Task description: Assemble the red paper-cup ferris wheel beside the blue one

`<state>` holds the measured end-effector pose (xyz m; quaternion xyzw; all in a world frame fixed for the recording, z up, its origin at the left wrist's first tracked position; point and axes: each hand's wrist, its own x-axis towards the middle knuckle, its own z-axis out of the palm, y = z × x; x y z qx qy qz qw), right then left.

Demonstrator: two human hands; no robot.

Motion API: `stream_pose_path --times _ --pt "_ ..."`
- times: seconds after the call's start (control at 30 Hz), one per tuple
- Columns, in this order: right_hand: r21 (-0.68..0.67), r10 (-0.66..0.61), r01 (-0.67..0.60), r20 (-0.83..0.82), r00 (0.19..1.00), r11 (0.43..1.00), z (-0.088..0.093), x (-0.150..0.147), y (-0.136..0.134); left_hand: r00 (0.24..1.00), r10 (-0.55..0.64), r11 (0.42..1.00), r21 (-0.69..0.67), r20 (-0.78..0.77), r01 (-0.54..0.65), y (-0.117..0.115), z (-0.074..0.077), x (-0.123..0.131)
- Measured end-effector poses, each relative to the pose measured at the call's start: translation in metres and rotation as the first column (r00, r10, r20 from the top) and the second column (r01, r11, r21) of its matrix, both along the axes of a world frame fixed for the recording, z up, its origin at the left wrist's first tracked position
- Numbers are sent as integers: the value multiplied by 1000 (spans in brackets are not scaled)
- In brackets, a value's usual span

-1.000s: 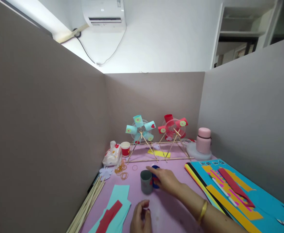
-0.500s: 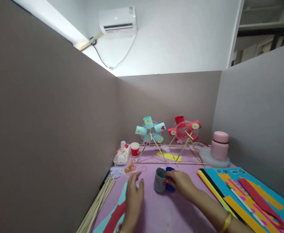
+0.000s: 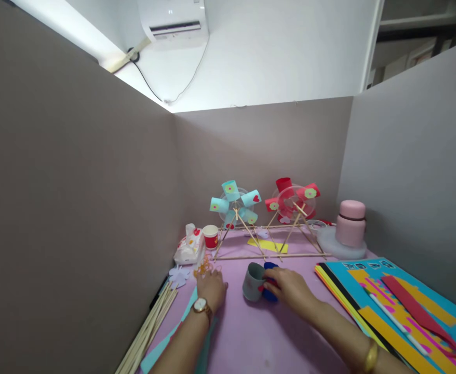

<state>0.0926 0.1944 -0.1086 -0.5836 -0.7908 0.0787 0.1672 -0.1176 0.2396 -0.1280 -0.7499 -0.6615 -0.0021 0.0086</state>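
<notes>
My right hand [image 3: 288,288] is closed on a grey paper tube [image 3: 253,283] and a dark blue paper tube [image 3: 270,295] standing side by side on the table. A red heart shows on the grey tube's side near my fingers, which partly cover the blue one. My left hand [image 3: 211,291], with a watch on the wrist, reaches down at a loose rubber band beside a heap of orange rubber bands [image 3: 202,267]. Its thumb stands apart from the bent fingers, and the fingertips are partly hidden. Beneath the left forearm lie light blue paper strips [image 3: 189,306] and a bit of red paper.
Behind stand two stick-framed wheels, one with light blue tubes [image 3: 231,190], one with red tubes [image 3: 283,185]. Wooden sticks [image 3: 150,324] and a tissue pack [image 3: 189,249] lie left, by a paper cup [image 3: 211,240]. Coloured sheets [image 3: 352,267] and a pink flask [image 3: 350,226] occupy the right.
My left hand has moved forward and down to the rubber bands, its forearm now over the paper strips. The right hand stays at the tubes; the grey one leans slightly. The view has tilted down.
</notes>
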Motion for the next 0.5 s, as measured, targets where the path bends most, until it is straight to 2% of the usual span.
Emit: stream_pose_path --times 0.13,0.23,0.37,0.5 --pt "-4 0 0 -17 1000 1000 2 -6 7 994 65 996 -56 -92 -71 -7 11 -25" --pt "1 9 -9 -14 1000 1000 4 -13 11 993 71 992 -96 -90 -80 -4 19 -36" --pt "21 7 -7 15 1000 1000 9 -20 16 999 27 995 -94 -31 -30 9 23 -42" --pt "23 8 -10 55 998 1000 13 -24 24 999 -24 991 -132 31 28 14 18 -47"
